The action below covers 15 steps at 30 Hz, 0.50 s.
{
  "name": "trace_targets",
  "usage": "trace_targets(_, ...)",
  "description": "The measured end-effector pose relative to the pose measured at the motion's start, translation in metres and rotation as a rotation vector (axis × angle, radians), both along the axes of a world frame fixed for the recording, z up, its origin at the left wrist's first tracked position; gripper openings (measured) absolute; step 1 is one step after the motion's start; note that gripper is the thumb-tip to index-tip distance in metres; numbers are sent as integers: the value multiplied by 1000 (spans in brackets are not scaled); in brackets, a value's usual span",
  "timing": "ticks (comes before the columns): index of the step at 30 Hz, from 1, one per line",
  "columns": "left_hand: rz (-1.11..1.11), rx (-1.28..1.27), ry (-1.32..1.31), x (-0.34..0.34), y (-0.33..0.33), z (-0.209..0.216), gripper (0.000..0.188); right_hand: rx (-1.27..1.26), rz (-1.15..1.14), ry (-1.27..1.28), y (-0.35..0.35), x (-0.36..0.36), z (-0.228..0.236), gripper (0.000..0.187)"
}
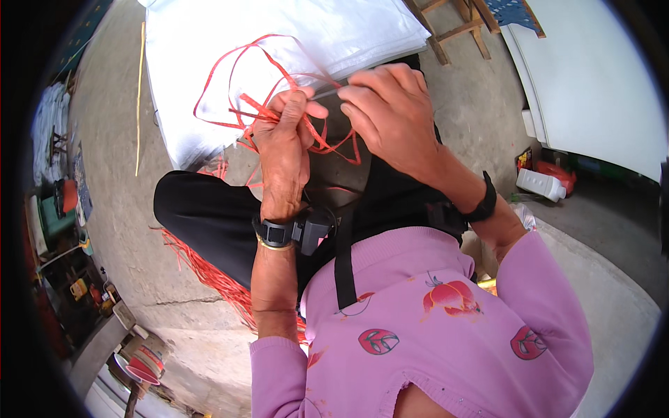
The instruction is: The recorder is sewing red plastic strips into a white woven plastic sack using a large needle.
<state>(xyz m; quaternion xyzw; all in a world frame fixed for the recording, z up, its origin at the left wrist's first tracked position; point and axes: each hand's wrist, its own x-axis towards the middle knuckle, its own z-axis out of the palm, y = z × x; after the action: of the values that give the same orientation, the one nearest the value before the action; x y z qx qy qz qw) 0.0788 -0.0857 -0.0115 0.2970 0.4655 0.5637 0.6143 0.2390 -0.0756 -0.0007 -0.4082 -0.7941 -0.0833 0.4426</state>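
My left hand (284, 129) is closed around a small bundle of red plastic strips (255, 106), pinched between thumb and fingers. Loops of the strip rise above the hand and hang down to its right. To the right, my right hand (392, 111) has its fingers curled together, with a strand of the red strip running to the fingertips; motion blurs this spot. Just beyond both hands lies a stack of white woven sheets (334, 35), partly behind the loops.
A heap of red strips (216, 285) lies on the floor beside my left leg. Wooden stool legs (460, 31) stand at the far right. Near a white cabinet (599, 90) lies a white plastic bottle (541, 185). A thin yellow stick (140, 97) rests on the floor at left.
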Motion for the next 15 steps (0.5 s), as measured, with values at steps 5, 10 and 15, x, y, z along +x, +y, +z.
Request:
trace_targets(5, 11, -13, -26, 8, -8, -1, 16, -624, 47, 348, -19, -5, -19, 17)
trace_targets(10, -220, -170, -216, 32, -30, -8, 15, -1280, 393, 1442, -8, 4, -25, 26)
trace_targets(15, -203, -141, -232, 25, -24, -7, 13, -1314, 705, 1648, 5, 41, -29, 24)
